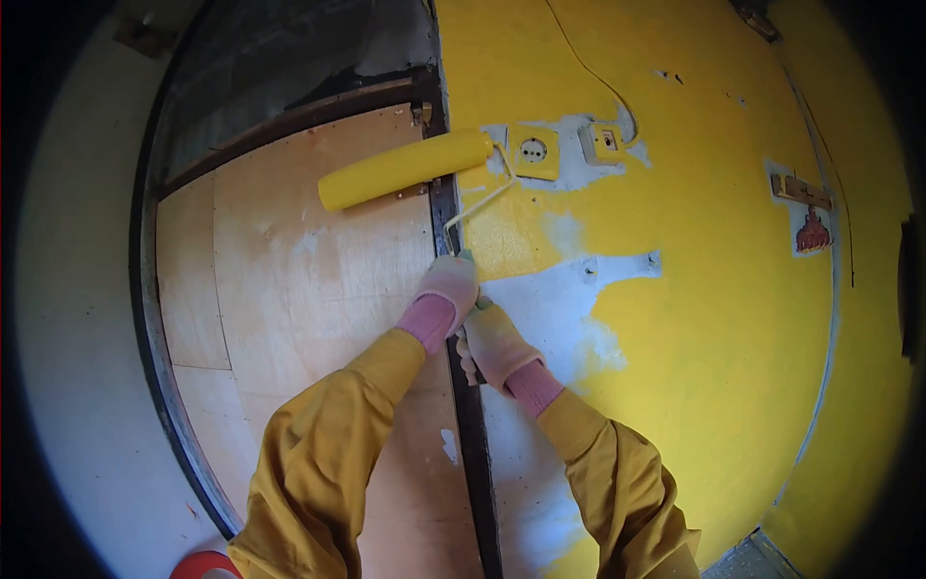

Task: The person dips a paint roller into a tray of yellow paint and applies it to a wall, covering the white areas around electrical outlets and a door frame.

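A paint roller [405, 172] coated in yellow is raised in front of me, its sleeve slanting across the plywood door and the dark frame. My gloved left hand [451, 280] is closed around the upper handle, just below the bent wire. Lower down, my gloved right hand [497, 343] also grips the handle, which the gloves mostly hide. The roller's right end is near a yellow wall socket [533, 151]. Behind my hands, the wall [714, 318] is partly yellow, with a bare whitish patch [535, 309] beside the door frame.
To the left is a plywood door [299, 280] in a dark frame [470, 434]. A second outlet box [603, 143] with a cord sits on the wall. Farther right hangs a small wooden rack [801, 190]. A red round object [204, 565] shows at bottom left.
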`<state>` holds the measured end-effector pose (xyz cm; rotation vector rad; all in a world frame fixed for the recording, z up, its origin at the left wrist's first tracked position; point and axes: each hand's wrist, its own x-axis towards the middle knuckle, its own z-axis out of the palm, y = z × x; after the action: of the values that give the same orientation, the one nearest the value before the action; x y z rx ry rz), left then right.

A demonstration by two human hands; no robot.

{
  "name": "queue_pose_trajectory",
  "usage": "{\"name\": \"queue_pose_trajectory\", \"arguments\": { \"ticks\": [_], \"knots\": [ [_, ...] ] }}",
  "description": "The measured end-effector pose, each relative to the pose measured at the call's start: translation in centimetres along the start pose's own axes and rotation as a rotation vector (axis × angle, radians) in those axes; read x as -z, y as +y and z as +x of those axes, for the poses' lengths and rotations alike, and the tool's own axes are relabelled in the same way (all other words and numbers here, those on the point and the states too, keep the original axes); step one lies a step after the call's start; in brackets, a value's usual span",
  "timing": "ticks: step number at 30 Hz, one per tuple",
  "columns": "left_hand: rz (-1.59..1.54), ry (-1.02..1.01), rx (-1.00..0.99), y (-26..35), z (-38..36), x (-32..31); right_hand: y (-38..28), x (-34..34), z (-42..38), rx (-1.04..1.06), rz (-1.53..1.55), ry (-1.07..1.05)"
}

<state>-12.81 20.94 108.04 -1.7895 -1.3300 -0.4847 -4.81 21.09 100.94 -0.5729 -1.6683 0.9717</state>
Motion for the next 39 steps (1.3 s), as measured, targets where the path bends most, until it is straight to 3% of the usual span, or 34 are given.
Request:
{"name": "queue_pose_trajectory", "arguments": {
  "ticks": [1,3,6,9,11,13,17,19,23,24,26,28,29,30,31,33,36,37,39],
  "knots": [
    [0.003,0.009,0.001,-0.4,0.7,0.5,-0.2,0.1,0.9,0.009,-0.003,0.0],
    [-0.46,-0.03,0.178,-1.4,1.9,1.0,0.0,0.3,3.0,0.117,-0.12,-0.012],
    [-0.237,0.077,0.079,-0.8,0.5,-0.3,0.0,-0.2,0.8,0.088,-0.013,-0.014],
    [-0.486,-0.057,0.244,0.8,-1.7,-1.6,1.4,-1.2,-1.7,0.066,0.097,0.089],
    [-0.43,-0.059,0.155,0.5,-1.2,-1.8,1.5,-0.5,-1.2,0.053,0.021,0.058],
    [-0.17,0.094,0.031,-0.7,0.6,-1.3,0.3,0.3,0.5,0.012,-0.015,-0.043],
    [-0.269,0.11,0.099,-3.3,4.7,2.0,-5.1,0.1,2.0,0.057,0.127,-0.002],
    [-0.361,0.005,0.155,-4.0,6.1,3.8,-7.3,0.4,2.4,-0.015,0.198,-0.063],
    [-0.209,0.031,0.145,-4.1,7.0,5.1,-8.7,1.1,3.1,0.004,0.105,-0.084],
    [-0.195,0.033,0.12,-4.0,6.9,5.1,-8.0,1.3,3.9,0.002,0.107,-0.087],
    [-0.175,0.035,0.09,-4.3,7.5,3.8,-6.0,2.1,6.1,0.189,-0.155,-0.095],
    [-0.319,0.183,0.064,-4.8,7.9,-0.5,-3.1,2.1,6.2,0.237,-0.119,-0.069],
    [-0.33,0.145,0.101,-3.9,6.6,-0.9,-3.2,1.4,4.3,0.288,-0.088,-0.046],
    [-0.34,0.11,0.138,-2.8,5.0,-1.3,-3.3,0.9,1.9,0.08,0.163,0.004],
    [-0.323,0.087,0.14,-1.6,3.1,-1.6,-1.5,0.9,1.3,0.074,0.166,0.002],
    [-0.451,0.034,0.166,0.2,0.2,-3.9,3.8,1.2,0.4,0.495,-0.407,-0.064],
    [-0.821,-0.005,0.358,2.4,-3.3,-7.1,9.4,0.5,-1.3,0.62,-0.385,0.033],
    [-0.821,-0.006,0.358,2.8,-4.3,-7.4,10.2,0.1,-2.1,0.62,-0.384,0.032],
    [-0.39,-0.06,0.143,3.1,-5.7,-7.3,11.1,-0.8,-2.9,0.521,-0.013,0.027]
  ]
}}
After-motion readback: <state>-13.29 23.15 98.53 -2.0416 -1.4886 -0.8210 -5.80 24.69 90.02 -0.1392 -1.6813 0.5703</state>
